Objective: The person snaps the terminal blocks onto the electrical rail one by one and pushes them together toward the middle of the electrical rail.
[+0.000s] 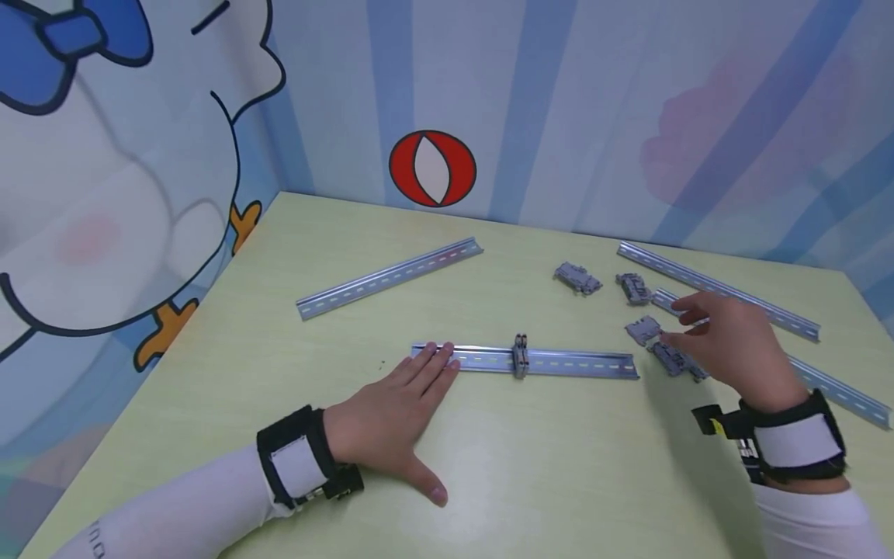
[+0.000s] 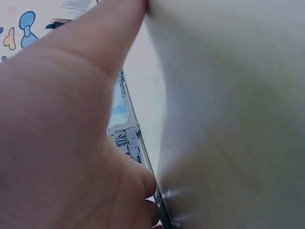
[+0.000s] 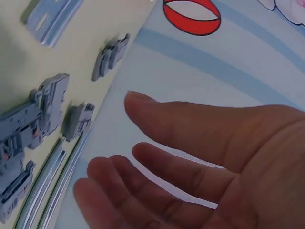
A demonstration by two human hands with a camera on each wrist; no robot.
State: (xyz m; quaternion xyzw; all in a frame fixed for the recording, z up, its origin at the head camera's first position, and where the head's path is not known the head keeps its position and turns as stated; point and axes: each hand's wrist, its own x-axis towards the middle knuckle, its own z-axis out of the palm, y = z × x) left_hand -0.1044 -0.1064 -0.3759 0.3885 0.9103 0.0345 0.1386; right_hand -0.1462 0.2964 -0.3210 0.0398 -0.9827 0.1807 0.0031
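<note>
My left hand point(image 1: 384, 423) lies flat, its straight fingers pressing on the left end of a slotted metal DIN rail point(image 1: 580, 364) and its thumb spread on the table. Across the middle of that rail stands a grey terminal block point(image 1: 520, 355), seen past the palm in the left wrist view. Above a cluster of loose grey terminal blocks point(image 1: 668, 359) hovers my right hand point(image 1: 747, 349). Its thumb and fingers are loosely bent and apart in the right wrist view, with nothing between them. Another loose block point(image 1: 643, 330) lies beside the thumb.
Two more grey blocks lie farther back, one block point(image 1: 577, 279) left of the other block point(image 1: 634, 288). A slanted rail point(image 1: 391, 278) lies at the back left. Other rails point(image 1: 719, 290) lie at the right, partly hidden by the hand. A printed wall point(image 1: 545, 116) borders the table.
</note>
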